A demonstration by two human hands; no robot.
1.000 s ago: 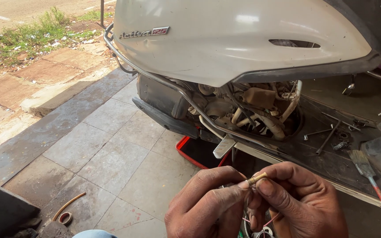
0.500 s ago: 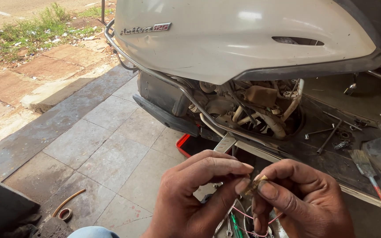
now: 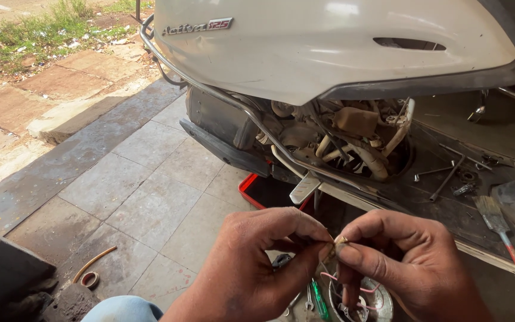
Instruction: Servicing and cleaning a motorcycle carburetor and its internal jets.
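Observation:
My left hand (image 3: 251, 268) and my right hand (image 3: 400, 262) meet at the bottom of the view. Their fingertips pinch a small tan connector piece (image 3: 336, 243) between them. Thin pink wires (image 3: 344, 280) hang below the fingers. Under the hands lies a round metal part (image 3: 377, 304) and a green-handled tool (image 3: 319, 298). A white scooter (image 3: 329, 48) stands just beyond, its side panel off and its engine parts and hoses (image 3: 353, 137) exposed.
A paintbrush with a red handle (image 3: 502, 232) and loose wrenches (image 3: 442, 176) lie on the scooter's floorboard. A red tray (image 3: 251, 188) sits under the scooter. A tape roll (image 3: 89, 279) and a hose piece lie on the grey tiles at left.
My hands have risen a little and drawn together on the small piece. My left fingers, spread half a second ago, now curl in against the right fingertips.

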